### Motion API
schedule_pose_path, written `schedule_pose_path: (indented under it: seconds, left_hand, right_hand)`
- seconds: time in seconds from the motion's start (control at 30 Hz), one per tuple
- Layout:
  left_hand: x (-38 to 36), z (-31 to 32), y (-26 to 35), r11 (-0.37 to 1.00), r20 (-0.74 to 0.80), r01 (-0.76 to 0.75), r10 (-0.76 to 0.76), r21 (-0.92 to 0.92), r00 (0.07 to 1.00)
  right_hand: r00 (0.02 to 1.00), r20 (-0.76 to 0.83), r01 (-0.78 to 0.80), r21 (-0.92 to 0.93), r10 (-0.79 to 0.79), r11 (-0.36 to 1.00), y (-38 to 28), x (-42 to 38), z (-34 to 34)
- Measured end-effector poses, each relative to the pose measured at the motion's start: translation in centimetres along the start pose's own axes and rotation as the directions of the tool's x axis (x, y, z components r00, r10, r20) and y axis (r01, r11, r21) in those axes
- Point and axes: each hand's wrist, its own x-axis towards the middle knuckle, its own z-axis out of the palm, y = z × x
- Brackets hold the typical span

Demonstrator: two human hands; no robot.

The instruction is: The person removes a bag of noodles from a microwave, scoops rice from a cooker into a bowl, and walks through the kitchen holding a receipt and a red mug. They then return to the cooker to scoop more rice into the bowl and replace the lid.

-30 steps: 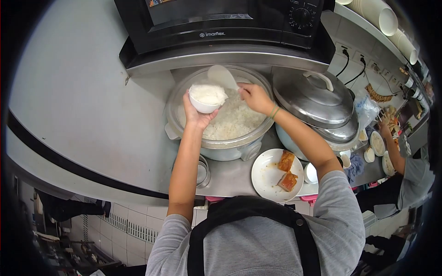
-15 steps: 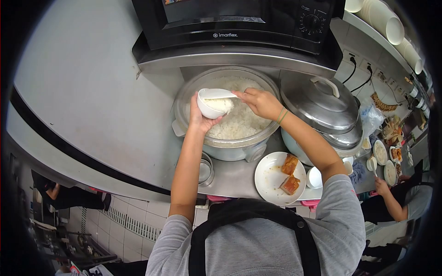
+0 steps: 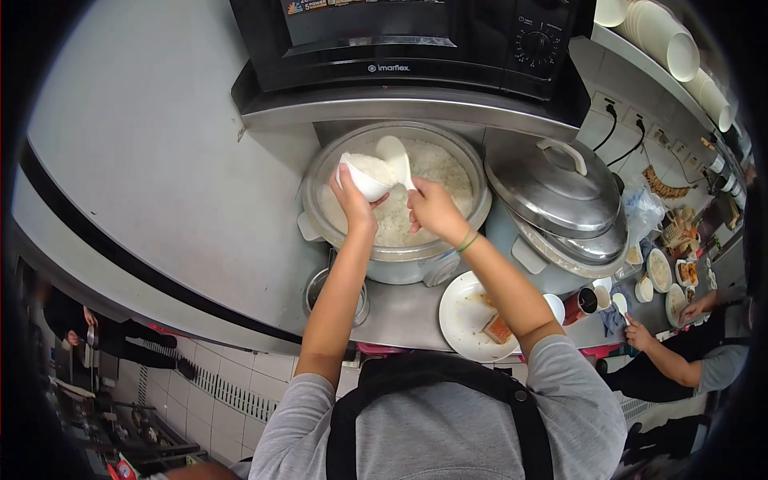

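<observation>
My left hand is closed round a white bowl filled with rice, tilted over a large cooker. In my right hand is the handle of a white rice paddle, its blade up against the bowl's right side. Below both hands, the rice cooker stands uncovered, with loose white rice inside. Near my right forearm lies a white plate with a browned piece of food, partly hidden by the arm.
A second cooker with a metal lid stands to the right. Overhead is a black microwave on a steel shelf. A metal container sits by my left forearm. On the far right, a co-worker's hand holds a white spoon-like utensil among bowls.
The paddle has swung from lying across the bowl's top to upright at its right side. Rice now heaps to the rim. My right hand has dropped slightly, and its forearm now covers part of the plate.
</observation>
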Motion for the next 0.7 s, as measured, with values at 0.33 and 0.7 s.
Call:
schedule_pose_path:
  seconds: [0.33,0.7]
  left_hand:
    - [1.4,-2.8,2.6,0.991,0.01,0.123,-0.123,-0.055,0.992]
    - [1.2,-4.4,4.9,0.984,0.031,0.167,-0.166,-0.062,0.986]
  right_hand:
    - [0.928,0.042,0.115,-0.977,-0.37,0.177,1.9,4.2,-4.6]
    - [0.813,0.581,0.558,-0.757,-0.043,0.339,4.3,5.4,-8.7]
